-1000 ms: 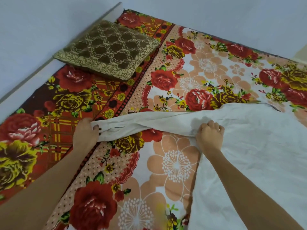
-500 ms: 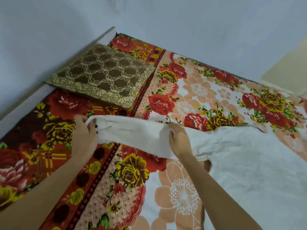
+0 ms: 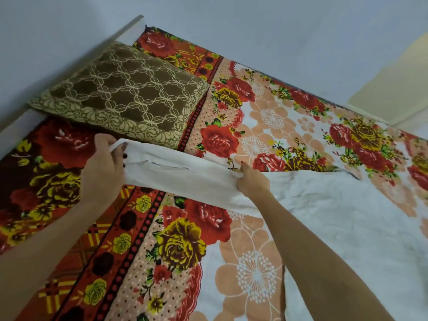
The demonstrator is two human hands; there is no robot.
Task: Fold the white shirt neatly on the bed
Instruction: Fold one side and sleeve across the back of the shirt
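Hands stretch a sleeve [image 3: 185,174] of the white shirt [image 3: 335,216] above the floral bedsheet [image 3: 180,246]: left hand [image 3: 104,172] closed on the cuff, right hand [image 3: 252,181] apparently pinching near the shoulder, beside a brown pillow [image 3: 125,98].

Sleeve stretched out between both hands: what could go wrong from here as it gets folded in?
The sleeve looks twisted and rumpled between the left hand and right hand, so folding it over now may trap creases. The shirt body is already wrinkled, and pulling on the sleeve could drag it further askew. The cuff end sits near the brown pillow and might snag on it.
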